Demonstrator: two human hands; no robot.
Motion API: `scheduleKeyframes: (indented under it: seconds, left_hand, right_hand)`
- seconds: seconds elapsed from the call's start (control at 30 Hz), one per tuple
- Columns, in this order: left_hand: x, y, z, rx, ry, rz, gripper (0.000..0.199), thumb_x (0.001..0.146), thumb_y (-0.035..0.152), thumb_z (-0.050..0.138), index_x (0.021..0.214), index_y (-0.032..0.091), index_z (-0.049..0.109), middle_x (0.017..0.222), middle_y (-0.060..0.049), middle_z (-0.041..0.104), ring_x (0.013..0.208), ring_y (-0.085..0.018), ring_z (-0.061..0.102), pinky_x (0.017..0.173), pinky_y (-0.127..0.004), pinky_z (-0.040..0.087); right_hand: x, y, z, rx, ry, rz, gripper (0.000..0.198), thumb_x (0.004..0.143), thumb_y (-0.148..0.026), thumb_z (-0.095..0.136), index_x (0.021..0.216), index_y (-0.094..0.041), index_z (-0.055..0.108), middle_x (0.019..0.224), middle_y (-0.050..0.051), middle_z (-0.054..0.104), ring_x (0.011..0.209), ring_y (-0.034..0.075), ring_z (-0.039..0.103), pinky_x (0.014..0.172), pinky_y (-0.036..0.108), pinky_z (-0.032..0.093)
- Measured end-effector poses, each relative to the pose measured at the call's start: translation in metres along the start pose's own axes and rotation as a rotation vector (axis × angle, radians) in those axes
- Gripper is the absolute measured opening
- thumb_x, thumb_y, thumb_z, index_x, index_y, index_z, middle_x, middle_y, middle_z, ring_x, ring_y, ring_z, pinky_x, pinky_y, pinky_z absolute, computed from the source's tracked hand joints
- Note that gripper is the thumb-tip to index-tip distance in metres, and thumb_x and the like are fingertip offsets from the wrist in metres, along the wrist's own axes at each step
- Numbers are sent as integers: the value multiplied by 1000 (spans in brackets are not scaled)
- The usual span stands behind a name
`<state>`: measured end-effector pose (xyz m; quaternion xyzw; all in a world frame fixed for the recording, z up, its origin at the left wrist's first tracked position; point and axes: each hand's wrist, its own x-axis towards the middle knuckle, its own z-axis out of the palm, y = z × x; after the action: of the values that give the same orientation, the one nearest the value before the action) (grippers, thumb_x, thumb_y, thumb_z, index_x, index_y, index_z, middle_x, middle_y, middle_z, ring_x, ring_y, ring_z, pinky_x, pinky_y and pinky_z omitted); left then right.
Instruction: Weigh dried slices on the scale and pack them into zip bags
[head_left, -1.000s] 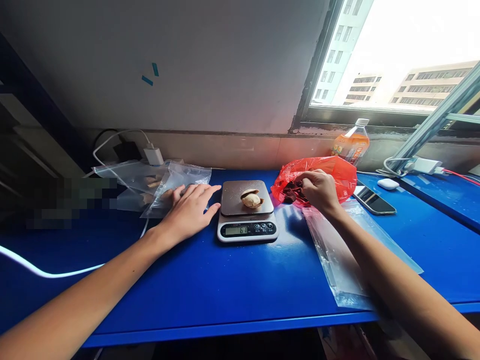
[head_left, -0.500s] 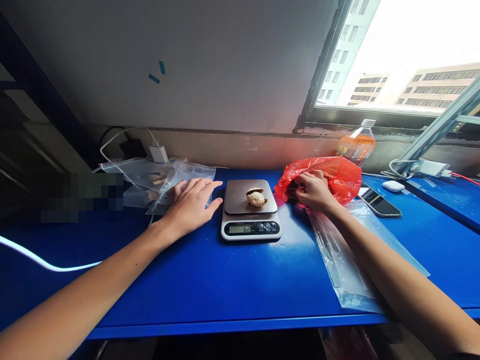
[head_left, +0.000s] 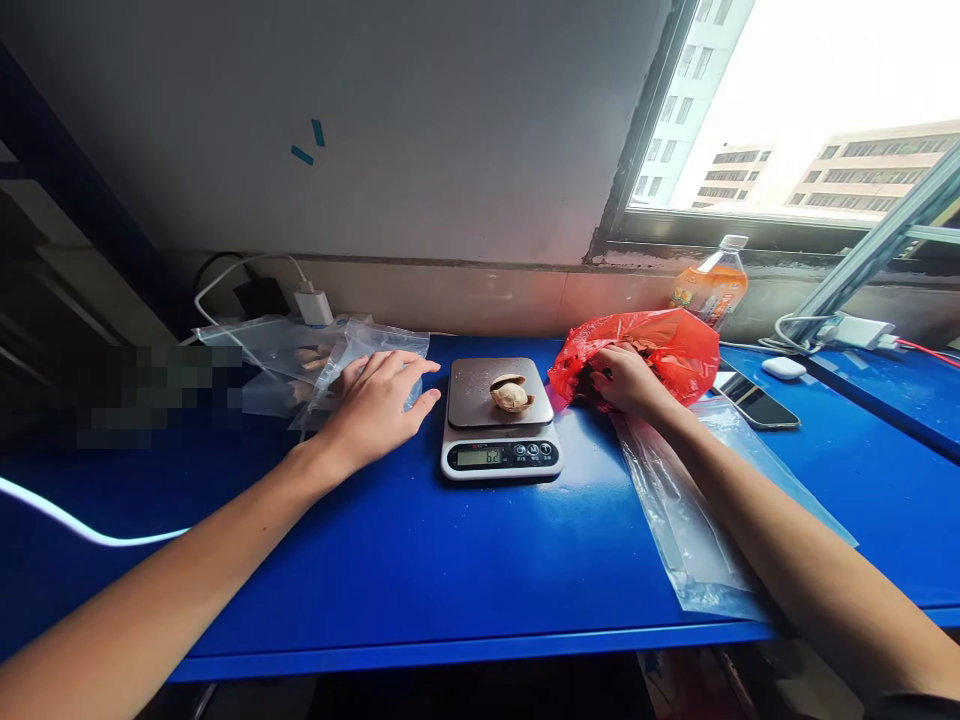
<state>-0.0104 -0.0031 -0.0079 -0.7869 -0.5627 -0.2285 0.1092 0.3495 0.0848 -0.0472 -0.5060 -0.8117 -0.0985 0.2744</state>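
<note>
A white digital scale (head_left: 501,462) with a steel plate stands in the middle of the blue table, and its display appears to read 6.2. On its plate rests a cracked nut (head_left: 511,394), with a pale kernel showing between pieces of tan shell. Left of the scale, my left hand (head_left: 382,405) is open, fingers spread over clear zip bags (head_left: 315,385), one holding brown pieces. My right hand (head_left: 626,378) reaches into a crumpled red plastic bag (head_left: 686,350) with brown pieces inside. Its fingers are curled; the tips and anything between them are hidden.
Flat clear bags (head_left: 697,545) lie under my right forearm. Beyond them are a phone (head_left: 757,398) and a white earphone case (head_left: 784,368). An orange drink bottle (head_left: 712,282) stands behind the red bag. A white charger (head_left: 313,303) and cables lie along the wall.
My right hand stays inside the red bag with barely any shift. The left hand, the scale and the nut look unmoved; the whole view has shifted slightly.
</note>
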Motion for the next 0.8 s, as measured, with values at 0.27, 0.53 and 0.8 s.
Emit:
scheduleKeyframes:
  seconds: [0.27,0.53,0.8]
  left_hand:
    - [0,-2,0,-9,-21,18,30,90,34,51,114,24,66,125,-8,65,117,-32,57,103,-53,40]
    - [0,0,0,8,-57,27,30,91,34,51,115,23,67,128,-9,64,118,-32,58,103,-52,40]
    - [-1,3,-2,25,-80,20,32,91,35,51,114,24,68,129,-8,64,120,-31,57,104,-51,39]
  right_hand:
    - [0,-11,-22,128,112,64,26,78,-18,52,94,-19,72,87,7,70,76,20,62,73,33,50]
    - [-6,-18,-29,203,-127,-77,18,81,-20,54,65,-18,62,72,6,66,70,18,58,65,30,45]
    - [-8,-26,-31,-142,-254,-217,20,86,-35,61,80,-19,71,86,9,70,89,26,61,82,37,44]
